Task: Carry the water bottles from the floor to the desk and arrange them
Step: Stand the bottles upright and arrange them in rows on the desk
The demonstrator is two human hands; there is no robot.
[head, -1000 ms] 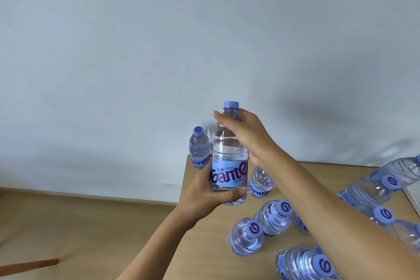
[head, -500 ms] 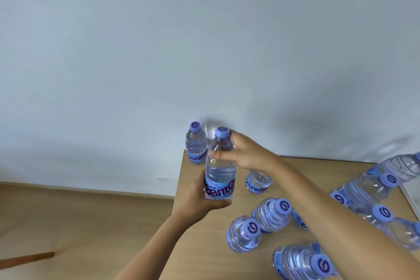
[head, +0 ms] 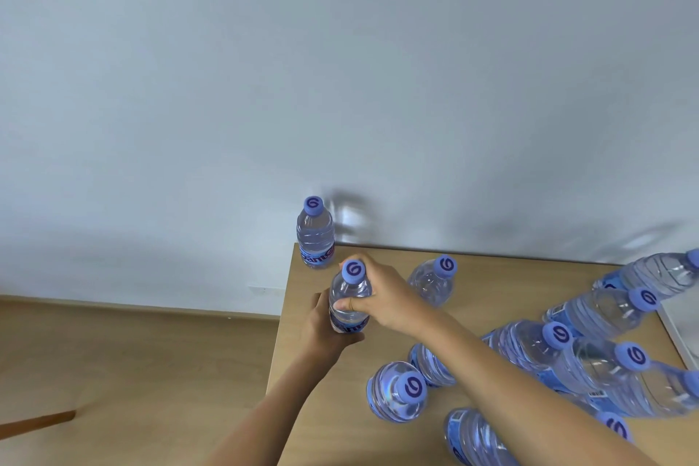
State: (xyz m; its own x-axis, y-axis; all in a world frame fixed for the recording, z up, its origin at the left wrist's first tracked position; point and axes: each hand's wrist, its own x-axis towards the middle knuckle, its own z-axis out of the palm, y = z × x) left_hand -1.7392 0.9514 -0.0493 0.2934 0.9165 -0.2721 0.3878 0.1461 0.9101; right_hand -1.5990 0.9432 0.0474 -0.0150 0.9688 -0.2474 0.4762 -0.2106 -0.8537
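A clear water bottle with a blue cap and blue label stands upright near the left edge of the wooden desk. My left hand grips its lower body from the left. My right hand grips its shoulder and neck from the right. Another upright bottle stands at the desk's far left corner. A third bottle stands just right of my right hand. Several more bottles crowd the near and right part of the desk, partly hidden by my right forearm.
A pale wall rises right behind the desk. Wooden floor lies to the left, with a brown wooden strip at the lower left. A white object's edge shows at the desk's right side.
The held bottle has come down from mid-air to the desk surface near the left edge, in front of the corner bottle. Both hands moved down with it.
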